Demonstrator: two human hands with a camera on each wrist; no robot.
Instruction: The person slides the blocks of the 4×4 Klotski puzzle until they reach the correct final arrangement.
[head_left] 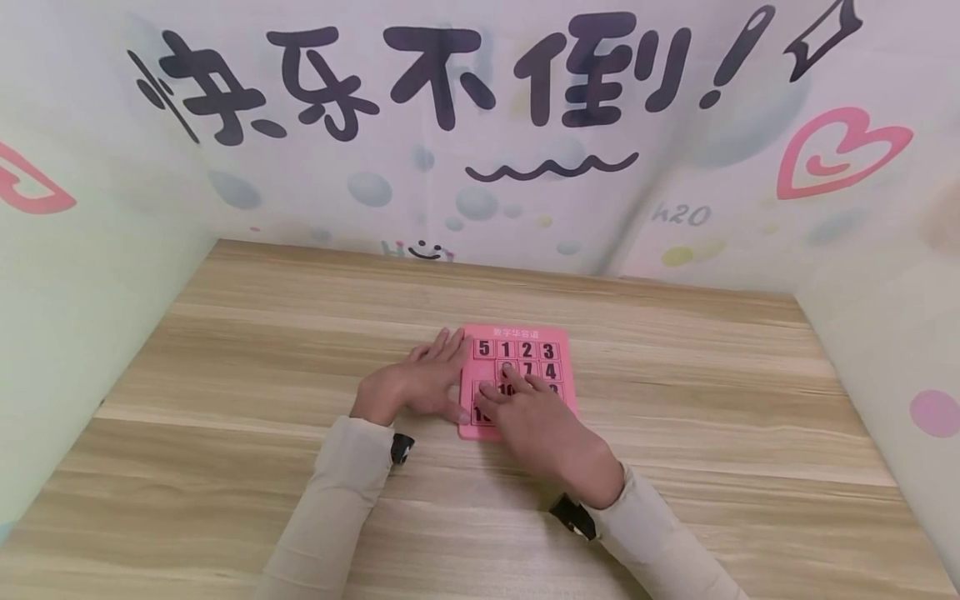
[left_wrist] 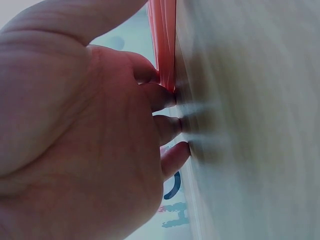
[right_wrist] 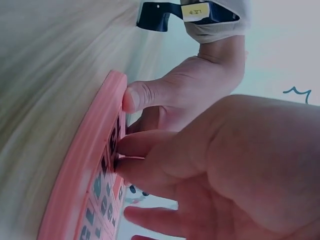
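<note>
A pink sliding number puzzle [head_left: 517, 332] lies flat on the table, its title strip at the far side. Its far row of tiles reads 5, 1, 2, 3, and a bare slot shows under the 5. My left hand [head_left: 427, 379] rests against the puzzle's left side, thumb on the near part of the rim and fingers extended toward its far corner. In the left wrist view, several of those fingertips touch the table. Over the near rows, my right hand [head_left: 543, 429] touches tiles at the left with thumb and a finger. It hides much of the near tiles.
The wood-grain table [head_left: 247, 358] spreads around the puzzle. A white printed cloth wall [head_left: 525, 217] rises behind it, with similar side walls. Dark wrist straps [head_left: 573, 517] sit at the cuffs of both light sleeves.
</note>
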